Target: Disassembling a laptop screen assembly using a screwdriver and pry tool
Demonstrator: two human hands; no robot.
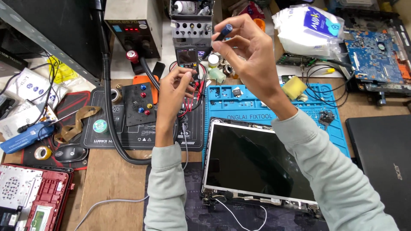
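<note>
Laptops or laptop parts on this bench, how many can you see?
4: a bare screen panel by the blue mat, a black laptop at right, an opened red laptop bottom left, a blue circuit board top right. More may be hidden.

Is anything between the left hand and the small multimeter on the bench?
Nothing visible. The left hand is already at the multimeter, fingers just below its screen among the red test leads. The right hand holds a blue-capped tool above.

Dark laptop screen (257,164) centre — white plastic package (306,30) top right.
</note>
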